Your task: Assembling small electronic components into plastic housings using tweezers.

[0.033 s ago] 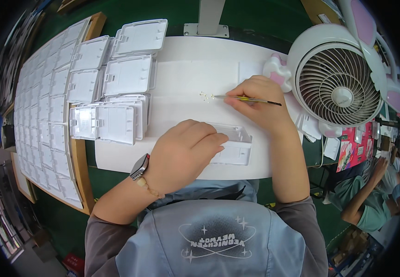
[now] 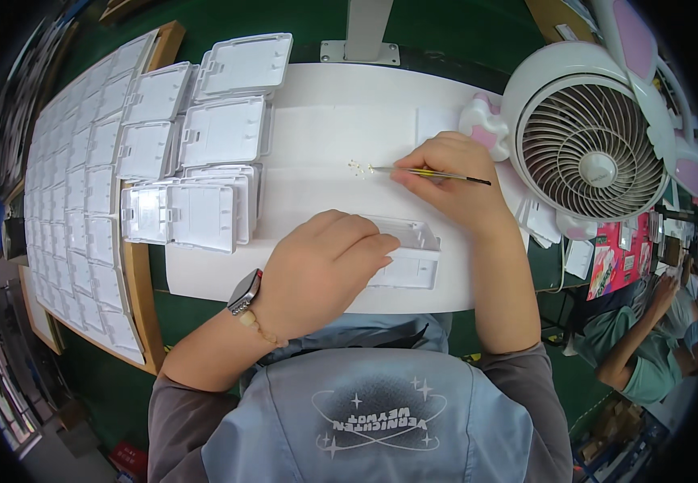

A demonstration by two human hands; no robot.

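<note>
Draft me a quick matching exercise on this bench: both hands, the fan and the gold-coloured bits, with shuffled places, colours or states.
1. Right hand
2. Left hand
3. Fan
4. Gold-coloured bits

A. White with pink
B. At the white plastic part
C. Scattered near the tool's tip
D. Gripping a slim tool

Pairs: 1-D, 2-B, 3-A, 4-C

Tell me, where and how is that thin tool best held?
Probably the thin tool is best pinched by its slim shaft, a little behind the tip, coming from the right, as the right hand does: the tip points left toward the tiny gold-coloured pieces, so this leaves it free.
</note>
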